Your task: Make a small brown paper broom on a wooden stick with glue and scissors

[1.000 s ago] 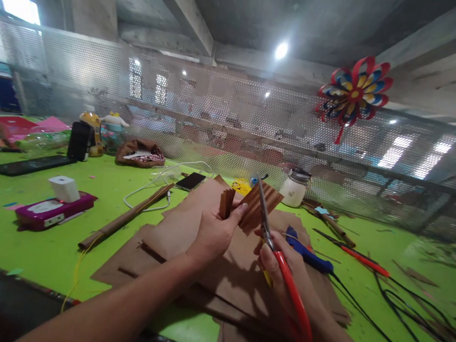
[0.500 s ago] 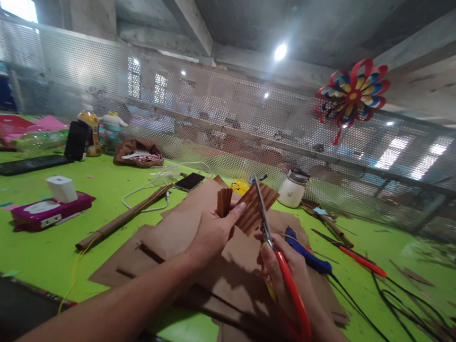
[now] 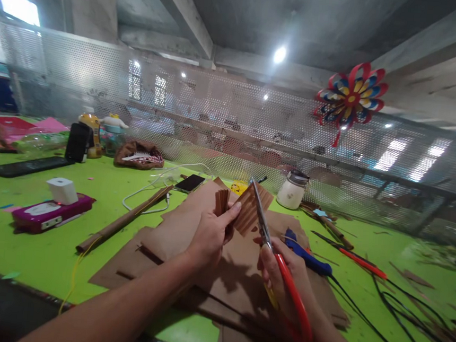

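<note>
My left hand point(image 3: 210, 234) holds up a pleated piece of brown paper point(image 3: 244, 211), thumb pressed on its folds. My right hand point(image 3: 283, 269) grips red-handled scissors point(image 3: 279, 266), whose blades point up and lie against the right side of the pleated paper. Both hands hover over a pile of brown paper sheets point(image 3: 174, 241) spread on the green table point(image 3: 45, 253).
Near the pile lie a rolled brown paper stick point(image 3: 123, 219), a blue glue gun point(image 3: 308, 255) with black cable, a red-handled tool point(image 3: 358, 259), a white jar point(image 3: 293, 190), a phone point(image 3: 189, 182) and a pink box point(image 3: 51, 213). A perforated metal screen point(image 3: 216, 122) with a paper pinwheel point(image 3: 350, 99) backs the table.
The pleated paper and the scissors have shifted slightly left and down together. My grip on both is unchanged.
</note>
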Motion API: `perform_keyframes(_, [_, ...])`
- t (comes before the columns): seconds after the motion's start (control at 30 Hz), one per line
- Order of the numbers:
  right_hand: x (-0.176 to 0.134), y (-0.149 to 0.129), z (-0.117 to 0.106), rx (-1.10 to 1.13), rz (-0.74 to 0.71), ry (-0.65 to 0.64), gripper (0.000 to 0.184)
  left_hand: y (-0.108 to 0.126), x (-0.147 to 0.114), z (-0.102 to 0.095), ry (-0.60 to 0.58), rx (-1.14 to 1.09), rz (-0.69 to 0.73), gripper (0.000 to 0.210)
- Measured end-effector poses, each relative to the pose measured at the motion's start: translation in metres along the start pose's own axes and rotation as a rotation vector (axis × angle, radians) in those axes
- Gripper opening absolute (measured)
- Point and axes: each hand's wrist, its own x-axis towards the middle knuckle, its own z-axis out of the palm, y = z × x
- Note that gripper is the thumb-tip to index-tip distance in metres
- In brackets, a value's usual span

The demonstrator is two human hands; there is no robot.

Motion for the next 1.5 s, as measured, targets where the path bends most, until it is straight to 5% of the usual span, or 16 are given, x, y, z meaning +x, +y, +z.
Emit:
perform_keyframes(0.5, [-0.004, 0.003, 0.002, 0.027, 0.111, -0.017, 0.042, 0.002, 0.002, -0.002, -0.023, 0.003, 0.015, 0.029])
perform_keyframes(1.5, [-0.001, -0.008, -0.004, 0.006, -0.002, 0.016, 0.041, 0.003, -0.002, -0.003, -0.233, -0.079, -0.129, 0.017])
